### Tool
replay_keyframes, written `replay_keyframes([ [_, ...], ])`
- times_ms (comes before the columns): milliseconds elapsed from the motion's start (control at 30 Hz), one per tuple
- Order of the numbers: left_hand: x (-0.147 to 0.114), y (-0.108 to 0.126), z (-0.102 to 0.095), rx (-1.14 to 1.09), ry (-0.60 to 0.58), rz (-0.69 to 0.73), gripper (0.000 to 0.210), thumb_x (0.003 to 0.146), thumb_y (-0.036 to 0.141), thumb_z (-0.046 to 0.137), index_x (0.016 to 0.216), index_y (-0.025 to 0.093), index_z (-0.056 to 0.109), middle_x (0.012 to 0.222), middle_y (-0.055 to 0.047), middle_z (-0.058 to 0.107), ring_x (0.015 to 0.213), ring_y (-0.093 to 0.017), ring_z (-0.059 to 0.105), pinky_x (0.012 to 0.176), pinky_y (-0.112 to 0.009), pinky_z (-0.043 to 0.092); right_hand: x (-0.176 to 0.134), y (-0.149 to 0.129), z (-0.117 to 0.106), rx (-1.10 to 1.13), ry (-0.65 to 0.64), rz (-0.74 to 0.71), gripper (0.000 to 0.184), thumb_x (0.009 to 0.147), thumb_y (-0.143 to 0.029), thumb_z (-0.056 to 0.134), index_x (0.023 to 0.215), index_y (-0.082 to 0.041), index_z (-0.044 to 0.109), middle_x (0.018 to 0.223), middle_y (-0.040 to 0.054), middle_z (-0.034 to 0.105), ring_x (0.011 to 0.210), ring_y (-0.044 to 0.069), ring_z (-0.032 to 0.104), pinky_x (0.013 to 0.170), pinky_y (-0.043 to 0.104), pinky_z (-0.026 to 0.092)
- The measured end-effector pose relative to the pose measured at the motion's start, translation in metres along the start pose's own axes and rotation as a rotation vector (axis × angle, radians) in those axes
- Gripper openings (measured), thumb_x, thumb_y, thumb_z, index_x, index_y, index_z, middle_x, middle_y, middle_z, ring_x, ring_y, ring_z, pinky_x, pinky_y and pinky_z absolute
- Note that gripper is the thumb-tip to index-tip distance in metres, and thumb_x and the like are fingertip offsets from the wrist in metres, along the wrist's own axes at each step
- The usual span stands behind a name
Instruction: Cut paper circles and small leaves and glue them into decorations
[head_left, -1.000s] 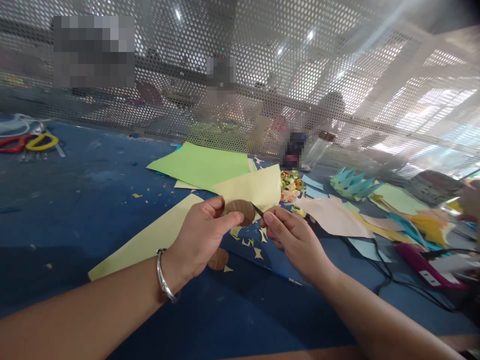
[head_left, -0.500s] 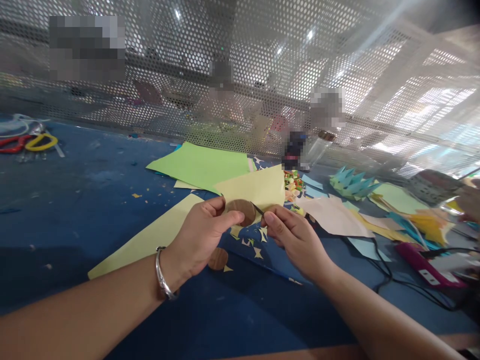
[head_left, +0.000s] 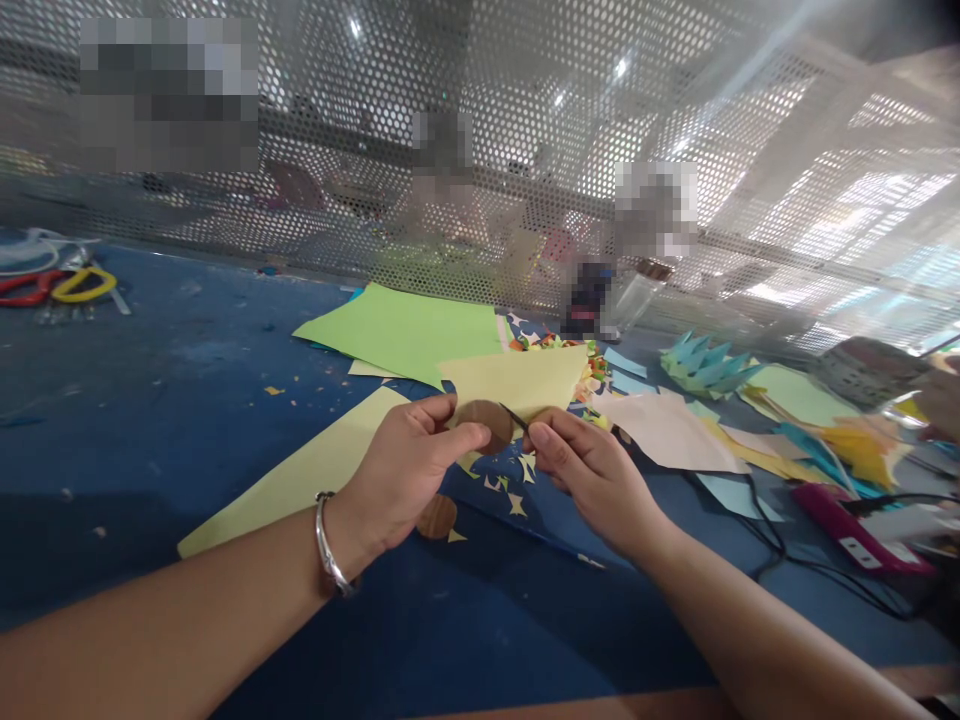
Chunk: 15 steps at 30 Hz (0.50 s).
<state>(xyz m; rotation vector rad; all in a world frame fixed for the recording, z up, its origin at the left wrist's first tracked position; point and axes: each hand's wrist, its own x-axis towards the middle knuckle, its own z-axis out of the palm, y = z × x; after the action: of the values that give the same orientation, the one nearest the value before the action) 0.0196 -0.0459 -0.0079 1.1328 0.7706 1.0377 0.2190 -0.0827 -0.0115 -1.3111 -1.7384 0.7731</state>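
Note:
My left hand (head_left: 409, 465) is closed on a round wooden disc (head_left: 486, 425) and a sheet of pale yellow paper (head_left: 517, 380), with the thumb pressed on the disc's face. The paper stands out behind the disc, away from me. In my right hand (head_left: 581, 470), pinched between thumb and fingers, is a thin dark pencil-like stick (head_left: 514, 415). Its tip lies at the disc's upper right edge, over the paper. Below the hands, a second wooden disc (head_left: 436, 517) rests on the blue table (head_left: 480, 630), beside a small yellow scrap (head_left: 457, 536).
Green paper (head_left: 405, 325) and a yellow sheet (head_left: 300, 475) lie left of centre. Cut scraps (head_left: 516, 503), a pink sheet (head_left: 667, 430) and a blue paper crown (head_left: 705, 365) are rightward. A purple power strip (head_left: 855, 530) trails cables. Scissors (head_left: 82, 285) lie far left. Perforated metal (head_left: 337, 90) stands behind.
The held yellow paper's far edge has dropped and swung rightward, showing more colourful scraps behind it. Both hands remain in nearly the same place, still gripping the disc and the stick.

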Motion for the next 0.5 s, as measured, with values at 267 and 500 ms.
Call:
replay_keyframes([
  [267, 0.0009, -0.0023, -0.0006, 0.036, -0.003, 0.001, 0.009, 0.077, 0.024, 0.074, 0.075, 0.017, 0.069, 0.073, 0.003, 0.064, 0.072, -0.011, 0.054, 0.072, -0.026, 0.041, -0.0002, -0.0004, -0.0001, 0.010, -0.009, 0.001, 0.039, 0.103, -0.054, 0.045, 0.084, -0.021, 0.054, 0.064, -0.0056, 0.036, 0.054, 0.010, 0.030, 0.050, 0.026, 0.024],
  [500, 0.0006, -0.0019, -0.0021, 0.038, -0.025, 0.004, 0.009, 0.077, 0.022, 0.074, 0.071, 0.017, 0.068, 0.070, 0.004, 0.063, 0.066, -0.009, 0.051, 0.068, -0.025, 0.039, 0.0005, -0.0005, -0.0016, -0.023, -0.008, -0.017, 0.038, 0.103, -0.051, 0.046, 0.080, -0.021, 0.050, 0.065, -0.0057, 0.037, 0.055, 0.010, 0.031, 0.052, 0.027, 0.026],
])
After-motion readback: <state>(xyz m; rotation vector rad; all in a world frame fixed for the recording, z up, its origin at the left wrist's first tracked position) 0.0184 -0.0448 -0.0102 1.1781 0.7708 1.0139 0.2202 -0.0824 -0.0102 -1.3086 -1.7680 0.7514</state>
